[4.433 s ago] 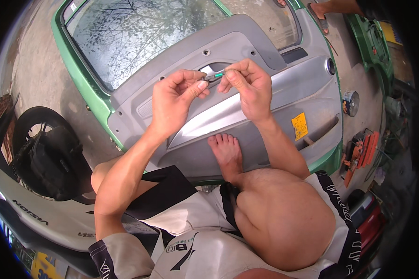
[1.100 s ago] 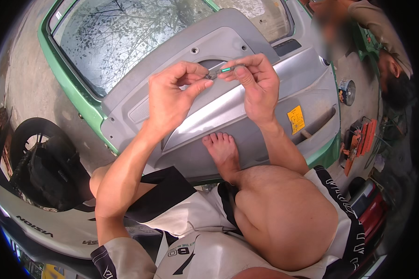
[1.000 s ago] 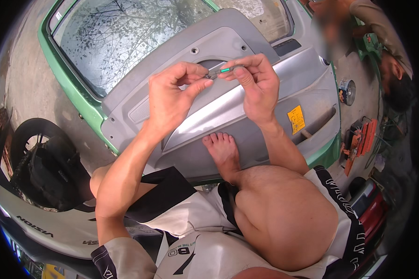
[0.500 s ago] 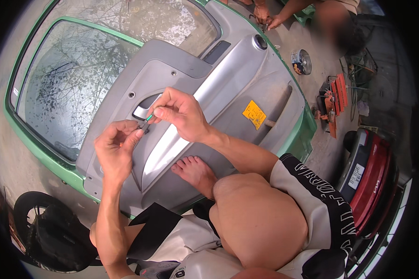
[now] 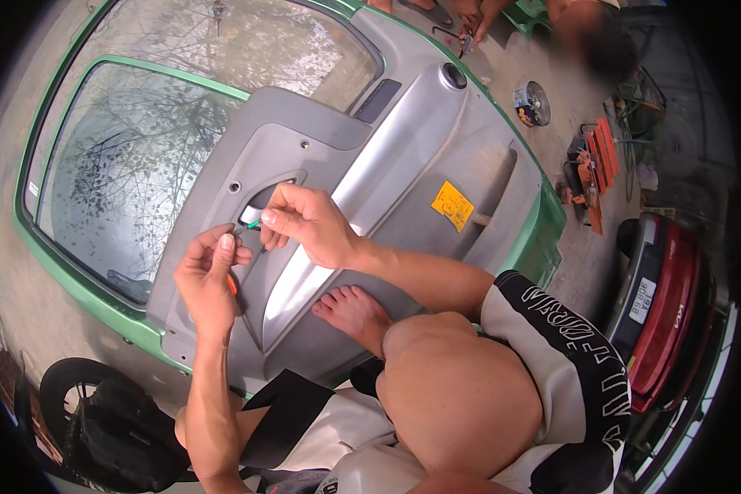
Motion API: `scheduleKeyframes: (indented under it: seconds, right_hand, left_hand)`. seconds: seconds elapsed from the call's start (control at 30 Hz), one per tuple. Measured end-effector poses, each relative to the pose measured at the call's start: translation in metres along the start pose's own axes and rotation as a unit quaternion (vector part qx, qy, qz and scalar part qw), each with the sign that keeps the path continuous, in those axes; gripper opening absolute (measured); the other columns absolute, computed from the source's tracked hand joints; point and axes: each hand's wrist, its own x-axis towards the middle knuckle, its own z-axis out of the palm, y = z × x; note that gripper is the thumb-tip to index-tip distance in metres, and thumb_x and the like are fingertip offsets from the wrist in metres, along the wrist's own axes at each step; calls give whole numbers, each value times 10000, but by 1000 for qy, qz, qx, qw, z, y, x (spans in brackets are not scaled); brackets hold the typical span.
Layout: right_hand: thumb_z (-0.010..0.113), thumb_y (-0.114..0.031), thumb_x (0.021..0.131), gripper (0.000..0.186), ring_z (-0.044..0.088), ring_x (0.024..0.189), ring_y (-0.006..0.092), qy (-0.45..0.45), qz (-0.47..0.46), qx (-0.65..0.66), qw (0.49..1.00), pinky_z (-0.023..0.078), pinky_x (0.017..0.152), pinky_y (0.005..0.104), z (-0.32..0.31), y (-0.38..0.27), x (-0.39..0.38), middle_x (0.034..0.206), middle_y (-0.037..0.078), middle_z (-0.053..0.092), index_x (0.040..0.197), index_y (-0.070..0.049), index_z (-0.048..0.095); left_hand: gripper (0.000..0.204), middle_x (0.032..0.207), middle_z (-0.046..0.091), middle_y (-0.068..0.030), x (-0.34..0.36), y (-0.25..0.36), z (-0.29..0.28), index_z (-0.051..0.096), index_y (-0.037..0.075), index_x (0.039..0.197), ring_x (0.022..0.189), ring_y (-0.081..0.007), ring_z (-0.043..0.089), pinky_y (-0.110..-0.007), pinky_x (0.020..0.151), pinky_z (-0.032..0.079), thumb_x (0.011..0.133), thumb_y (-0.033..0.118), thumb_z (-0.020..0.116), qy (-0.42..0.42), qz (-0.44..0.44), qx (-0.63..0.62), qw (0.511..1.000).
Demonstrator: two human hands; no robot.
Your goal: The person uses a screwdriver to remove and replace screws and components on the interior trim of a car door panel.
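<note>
A green car door [image 5: 502, 272] with a grey inner panel lies flat below me. Over its inner door handle [image 5: 249, 216], my right hand [image 5: 309, 222] pinches a small thin green piece [image 5: 255, 224] between thumb and fingers. Beside it on the left, my left hand [image 5: 207, 276] is closed with thumb against forefinger; a small dark piece [image 5: 237, 231] shows at the tips, its kind too small to tell. The two sets of fingertips are close together. Something orange [image 5: 232, 284] shows next to my left palm, partly hidden by the hand.
My bare foot [image 5: 354, 317] rests on the panel near a yellow paper [image 5: 453, 206]. A round tin [image 5: 532, 104] and an orange slatted object [image 5: 601, 165] are on the ground to the right. Beyond are another person's hands [image 5: 473, 20], a red car [image 5: 663, 317], and a black wheel [image 5: 78, 391] at lower left.
Both hands have shifted slightly down, and the fingertips have parted a little. The green piece has tilted flatter. The orange thing by my left palm has come into sight.
</note>
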Motion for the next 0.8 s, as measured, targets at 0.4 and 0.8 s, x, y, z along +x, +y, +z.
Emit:
scheduleKeyframes:
  seconds: [0.4,0.8]
  right_hand:
    - [601,-253,1095,291,537,568,73,-6,16,-46,999,436,532,266,-1,14,-17,649,8,602,895,-42,617]
    - [723,-79,998,176,733,873,129,41,-79,-168,982,582,770,271,0,29,16,970,96,776,1138,28,719]
  left_hand:
    - [149,838,693,-66,-1,-8,3,694,-53,1075,710,-118,637,-265,660,522,1027,87,710,-29,25,-12,999]
    - [159,975,763,-104,9,-54,2,716,-46,1095,834,-153,726,-297,780,601,952,1,768,-37,-74,-102,991]
